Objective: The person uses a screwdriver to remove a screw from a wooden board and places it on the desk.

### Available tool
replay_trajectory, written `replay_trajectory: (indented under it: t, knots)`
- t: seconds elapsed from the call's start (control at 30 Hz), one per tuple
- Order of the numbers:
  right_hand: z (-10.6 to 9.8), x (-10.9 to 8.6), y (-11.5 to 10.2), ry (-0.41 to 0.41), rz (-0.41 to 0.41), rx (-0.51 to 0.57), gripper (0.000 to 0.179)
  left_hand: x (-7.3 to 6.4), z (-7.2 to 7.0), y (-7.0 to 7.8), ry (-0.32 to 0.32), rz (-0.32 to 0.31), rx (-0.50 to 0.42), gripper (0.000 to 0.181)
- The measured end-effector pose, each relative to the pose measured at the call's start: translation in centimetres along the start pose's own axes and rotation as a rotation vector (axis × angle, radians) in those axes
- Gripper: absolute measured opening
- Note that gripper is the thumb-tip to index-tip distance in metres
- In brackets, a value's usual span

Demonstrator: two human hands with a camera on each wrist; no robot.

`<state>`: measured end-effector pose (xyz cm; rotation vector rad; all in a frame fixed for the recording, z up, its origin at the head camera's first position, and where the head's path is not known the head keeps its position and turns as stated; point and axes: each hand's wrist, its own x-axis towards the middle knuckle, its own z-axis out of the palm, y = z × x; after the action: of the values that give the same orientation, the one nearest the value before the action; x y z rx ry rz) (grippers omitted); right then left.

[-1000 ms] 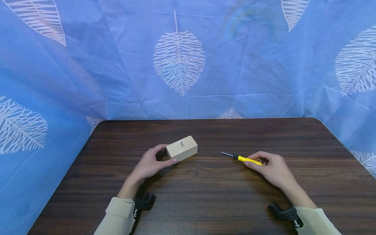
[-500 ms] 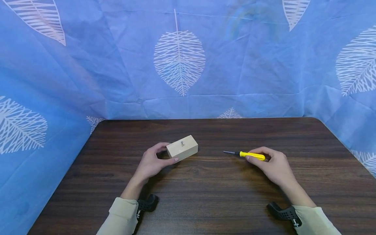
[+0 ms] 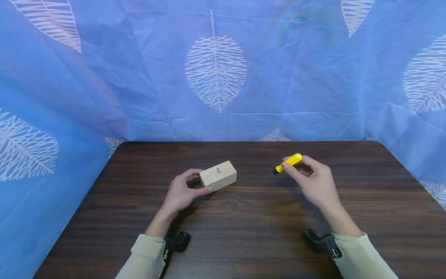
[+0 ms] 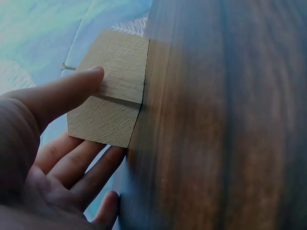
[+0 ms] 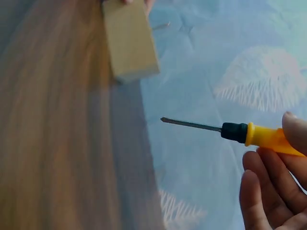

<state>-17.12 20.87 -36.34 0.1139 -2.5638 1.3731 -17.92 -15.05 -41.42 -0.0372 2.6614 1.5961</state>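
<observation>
A pale wooden block [image 3: 218, 177] rests on the dark table, with a small screw [image 4: 68, 67] standing partway out of its top face. My left hand [image 3: 182, 195] grips the block's left end, thumb on the near side and fingers on the far side. To the right, my right hand [image 3: 315, 180] pinches a screwdriver by its yellow handle [image 3: 292, 160], raised over the table. Its metal shaft [image 5: 192, 124] slants down and left, and the cross-shaped tip [image 5: 164, 120] is apart from the block.
The brown wood-grain table [image 3: 244, 240] ends in a far edge against a blue cloth [image 3: 150, 77] printed with white leaves. Black wrist mounts [image 3: 177, 242] sit at both sleeve cuffs.
My right hand has lifted and turned the screwdriver from nearly level to tilted tip-down, its handle now higher. The left hand and block stay in place; the head view shifts slightly.
</observation>
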Motion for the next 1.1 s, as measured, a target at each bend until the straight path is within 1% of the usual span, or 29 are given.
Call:
replay_trajectory:
  t: [0.07, 0.17, 0.27, 0.37, 0.5, 0.7, 0.87, 1.1]
  knots:
    - [0.7, 0.4, -0.8, 0.028, -0.029, 0.071, 0.038, 0.0, 0.0, 0.0, 0.001, -0.003, -0.004, 0.054]
    - [1.6, 1.0, -2.2, 0.101, -0.070, 0.174, 0.035, 0.1, 0.1, 0.1, 0.002, -0.002, -0.005, 0.054]
    - [2.5, 1.5, -3.6, 0.173, -0.109, 0.252, 0.033, 0.1, 0.1, 0.3, 0.007, 0.001, 0.001, 0.053]
    - [3.5, 2.2, -5.0, 0.197, -0.150, 0.335, 0.031, 0.1, 0.2, 0.3, 0.014, -0.003, 0.005, 0.053]
    - [5.2, 3.1, -6.4, 0.176, -0.196, 0.435, 0.030, 0.1, 0.2, 0.2, 0.021, -0.013, 0.010, 0.053]
    - [7.4, 4.0, -7.8, 0.138, -0.244, 0.511, 0.030, -0.1, 0.2, 0.0, 0.029, -0.018, 0.012, 0.053]
    - [8.4, 4.4, -8.8, 0.137, -0.251, 0.547, 0.031, -0.1, 0.2, -0.2, 0.023, -0.010, 0.008, 0.052]
    - [9.2, 4.7, -9.6, 0.104, -0.241, 0.543, 0.032, -0.1, 0.3, 0.0, 0.023, 0.004, 0.000, 0.051]
